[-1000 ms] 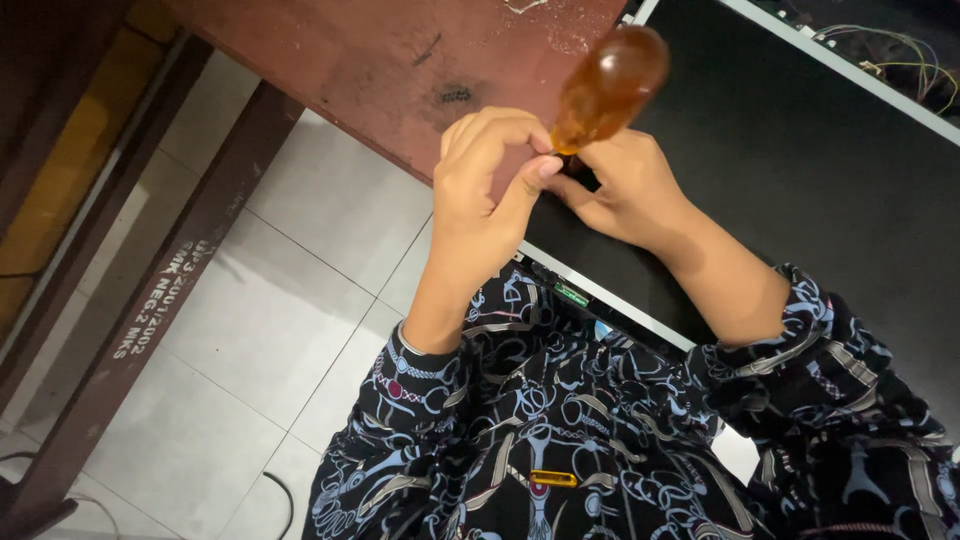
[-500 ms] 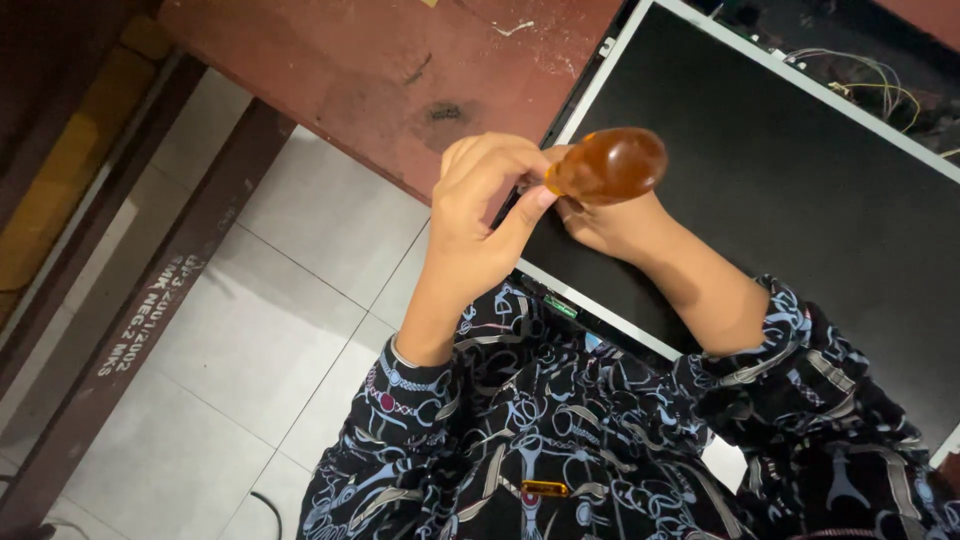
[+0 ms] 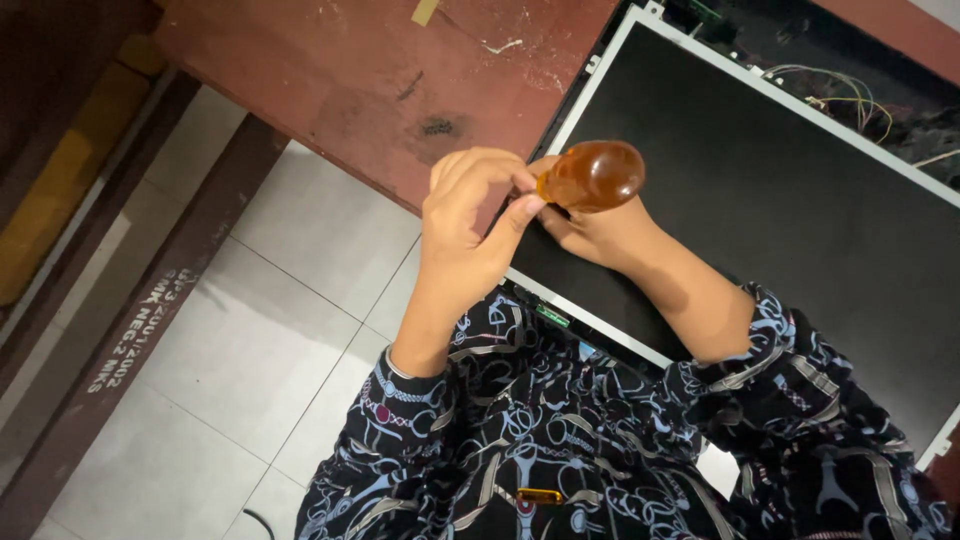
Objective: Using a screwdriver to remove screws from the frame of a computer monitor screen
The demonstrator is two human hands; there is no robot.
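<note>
A screwdriver with an amber, see-through handle (image 3: 595, 176) is held over the near left corner of a black flat display panel (image 3: 800, 210). The handle's rounded end faces the camera and its shaft is hidden behind my fingers. My right hand (image 3: 600, 235) grips the handle from below. My left hand (image 3: 470, 230) is raised beside it, with thumb and fingertips pinching the front of the handle where the shaft starts. Both forearms wear dark patterned sleeves.
The panel, with a pale metal frame (image 3: 590, 80), lies on a worn reddish-brown table (image 3: 400, 80). Coloured wires (image 3: 840, 95) run along the panel's far edge. White floor tiles (image 3: 250, 340) and a dark wooden beam (image 3: 150, 300) lie to the left, below the table edge.
The amber handle has tipped down from pointing up and right until its end faces the camera. Both hands stay on it, and the view has shifted slightly across the table.
</note>
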